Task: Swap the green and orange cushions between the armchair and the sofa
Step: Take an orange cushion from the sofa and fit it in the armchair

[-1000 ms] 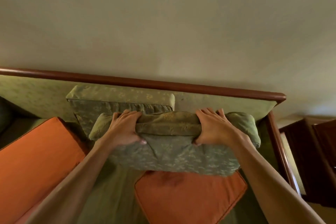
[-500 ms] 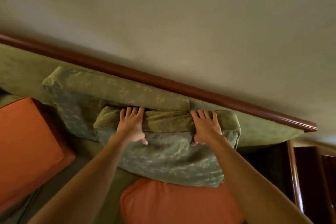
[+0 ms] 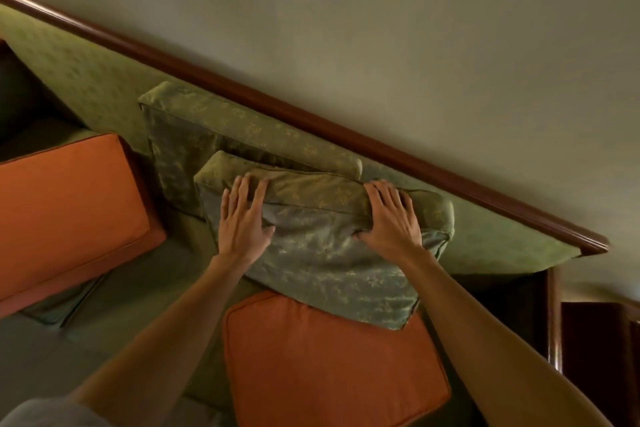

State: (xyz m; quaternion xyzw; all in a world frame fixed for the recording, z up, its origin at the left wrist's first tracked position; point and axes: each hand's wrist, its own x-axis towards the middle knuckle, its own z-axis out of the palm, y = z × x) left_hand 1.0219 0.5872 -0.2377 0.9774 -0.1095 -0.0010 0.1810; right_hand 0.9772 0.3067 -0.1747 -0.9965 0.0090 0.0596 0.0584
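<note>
A green patterned cushion (image 3: pixel 329 270) leans upright on the sofa seat, its lower edge resting on an orange cushion (image 3: pixel 329 364). My left hand (image 3: pixel 242 218) lies on its top left edge with straight, spread fingers. My right hand (image 3: pixel 391 218) grips its top right edge, thumb pressed into the front. A second green cushion (image 3: pixel 187 135) stands behind it against the sofa backrest (image 3: pixel 86 80). Another orange cushion (image 3: pixel 65 204) lies on the seat at the left.
A dark wooden rail (image 3: pixel 311 121) tops the backrest, with a plain wall above it. The sofa's wooden arm (image 3: pixel 554 315) closes the right end, and dark wooden furniture (image 3: pixel 595 340) stands beyond it. A green seat cushion corner (image 3: pixel 62 305) shows under the left orange cushion.
The view has tilted and dropped. The green cushion has settled back against the one behind it. My left hand's fingers have straightened from a grip to lying flat.
</note>
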